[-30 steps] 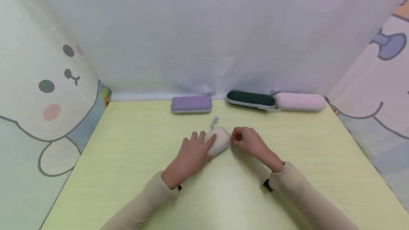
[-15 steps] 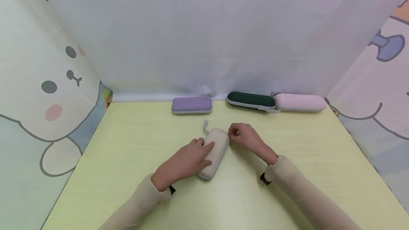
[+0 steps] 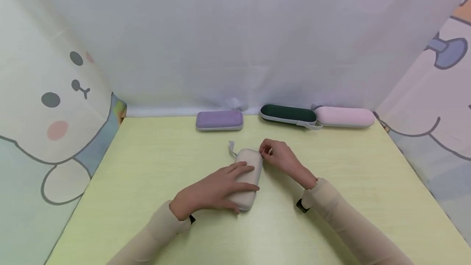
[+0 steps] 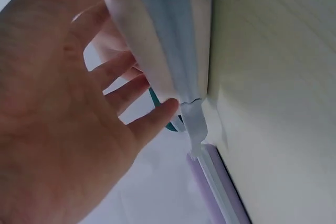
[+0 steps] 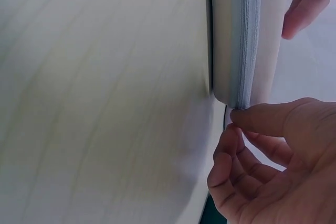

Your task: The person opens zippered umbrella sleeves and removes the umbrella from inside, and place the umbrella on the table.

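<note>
A cream zip-up hard case [image 3: 249,159] lies on the table in the head view, a pale loop strap [image 3: 231,147] sticking out at its far left corner. Over its top my left hand [image 3: 217,187] rests with spread, fairly straight fingers. My right hand [image 3: 282,158] is at the far right corner, thumb and forefinger pinched together at the end of the zipper [image 5: 251,40]. The zipper pull itself is hidden by those fingertips. In the left wrist view, a grey-blue band [image 4: 176,40] runs along the case's side, above the left palm.
Along the back edge of the yellow table [image 3: 158,154] lie a purple case [image 3: 219,120], a dark green case [image 3: 288,113] and a pink case [image 3: 345,116]. A pale curtain [image 3: 235,44] hangs behind them, with cartoon-printed cloth [image 3: 55,72] on both sides.
The cream case has turned to point more nearly away from me. My left hand has shifted its hold and now spreads across the top. The right hand has moved slightly left and away.
</note>
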### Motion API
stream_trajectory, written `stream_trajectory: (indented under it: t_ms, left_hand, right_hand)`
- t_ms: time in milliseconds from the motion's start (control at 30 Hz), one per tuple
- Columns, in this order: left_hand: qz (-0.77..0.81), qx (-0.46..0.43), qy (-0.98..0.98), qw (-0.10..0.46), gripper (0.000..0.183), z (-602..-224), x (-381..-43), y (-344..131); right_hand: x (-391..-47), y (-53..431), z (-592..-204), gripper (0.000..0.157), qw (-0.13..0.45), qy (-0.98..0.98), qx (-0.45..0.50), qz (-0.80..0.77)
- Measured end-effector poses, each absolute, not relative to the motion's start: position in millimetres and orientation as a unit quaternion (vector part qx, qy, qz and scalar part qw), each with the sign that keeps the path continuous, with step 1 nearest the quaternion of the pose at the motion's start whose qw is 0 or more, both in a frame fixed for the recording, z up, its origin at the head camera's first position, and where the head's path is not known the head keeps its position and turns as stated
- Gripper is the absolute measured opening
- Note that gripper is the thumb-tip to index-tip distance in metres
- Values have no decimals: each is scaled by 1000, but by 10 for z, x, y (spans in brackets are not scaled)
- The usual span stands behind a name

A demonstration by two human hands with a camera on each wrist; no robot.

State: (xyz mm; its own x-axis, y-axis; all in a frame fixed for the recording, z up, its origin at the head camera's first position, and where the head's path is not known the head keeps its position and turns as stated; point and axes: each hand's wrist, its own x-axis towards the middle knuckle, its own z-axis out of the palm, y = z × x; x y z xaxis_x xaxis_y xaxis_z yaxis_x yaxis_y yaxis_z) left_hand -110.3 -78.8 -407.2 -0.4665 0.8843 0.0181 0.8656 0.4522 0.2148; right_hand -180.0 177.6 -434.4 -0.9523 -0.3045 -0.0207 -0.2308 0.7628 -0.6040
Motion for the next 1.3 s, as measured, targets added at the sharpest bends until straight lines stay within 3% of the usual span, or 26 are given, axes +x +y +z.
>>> stream_trajectory:
  t_ms: [333, 1300]
  left_hand:
    - [109, 487, 866, 24, 61, -4121, -1069, -695]
    - [104, 467, 878, 29, 60, -4122, -1034, -665]
  right_hand:
    - [-1757, 1737, -4366, 7, 29, 941, -127, -312]
    - [-1670, 1692, -4394, 7, 23, 947, -90, -309]
